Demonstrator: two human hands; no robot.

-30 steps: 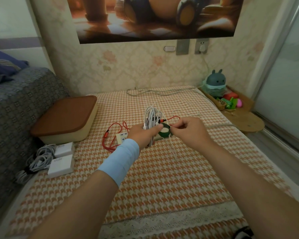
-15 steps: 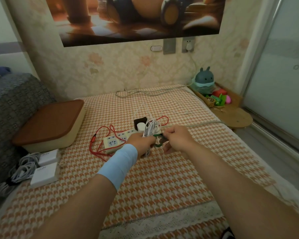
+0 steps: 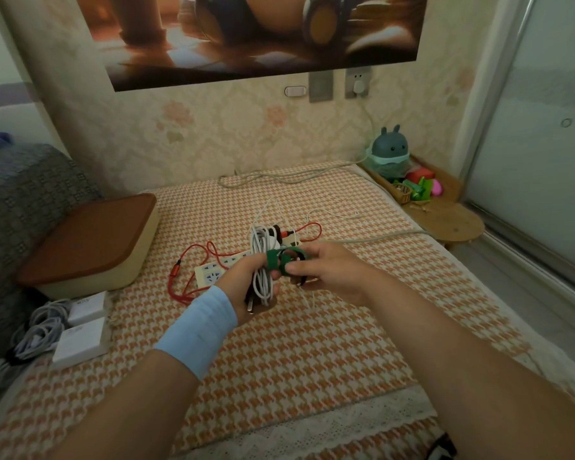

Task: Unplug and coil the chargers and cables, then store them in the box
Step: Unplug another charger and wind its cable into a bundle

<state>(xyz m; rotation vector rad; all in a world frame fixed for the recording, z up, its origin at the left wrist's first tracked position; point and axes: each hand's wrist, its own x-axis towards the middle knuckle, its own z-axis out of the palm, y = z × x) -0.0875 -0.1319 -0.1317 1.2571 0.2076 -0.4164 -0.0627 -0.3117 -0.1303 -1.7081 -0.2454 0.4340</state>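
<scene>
The coiled white cable (image 3: 261,260) stands upright at the centre of the frame, lifted just above the bed (image 3: 312,343); the left hand (image 3: 243,283) has its grip closed round the lower half of the coil, with a plug end showing under the fist; the right hand (image 3: 326,270), just to the right and touching, pinches a green strap (image 3: 273,258) between thumb and fingers. A second ago that strap was only a small roll held against the side of the coil; now a band of it lies across the front of the white loops, so the tie is being wrapped and this cable looks close to ready for storing. Behind the hands a white power strip (image 3: 213,273) lies on the bed with a red cable (image 3: 193,257) looped around it and a dark charger (image 3: 274,232) seemingly still plugged in, so work is left there; the box (image 3: 90,240) sits at middle left with its brown lid on; two white chargers (image 3: 80,340) with bundled grey cables (image 3: 37,330) wait at lower left, beside the box and not in it.
</scene>
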